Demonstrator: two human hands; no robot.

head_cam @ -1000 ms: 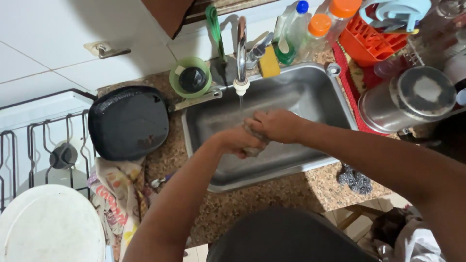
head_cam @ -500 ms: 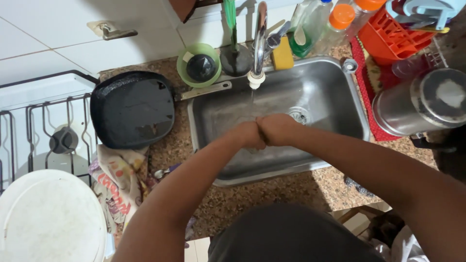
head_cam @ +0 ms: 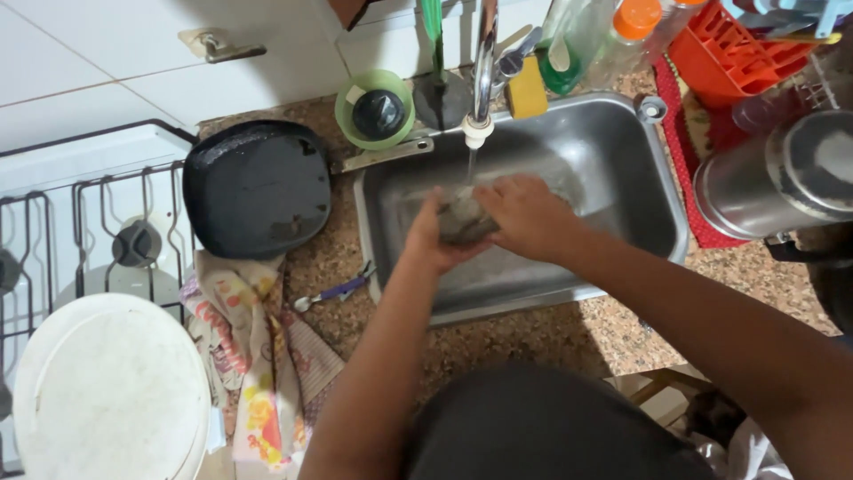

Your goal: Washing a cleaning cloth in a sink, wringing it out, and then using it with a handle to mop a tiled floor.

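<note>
Right under the tap (head_cam: 481, 80), both hands meet over the steel sink (head_cam: 622, 142) around a wad of grey scouring wool (head_cam: 462, 218). The left hand (head_cam: 428, 238) cups the wad from below and the near side, fingers curled partway shut against it. The right hand (head_cam: 526, 216) lies over its other side, fingers bent and spread a little, pressing the wool against the left palm. A thin stream of water (head_cam: 470, 164) runs from the spout onto the wool.

On the speckled stone desk (head_cam: 533, 333), left of the sink, sits a black square pan (head_cam: 258, 188), its handle reaching toward the tap. Behind it stands a green bowl (head_cam: 375, 111). A patterned cloth (head_cam: 253, 356) hangs over the desk edge, with a white round lid (head_cam: 111, 391) beside it.
</note>
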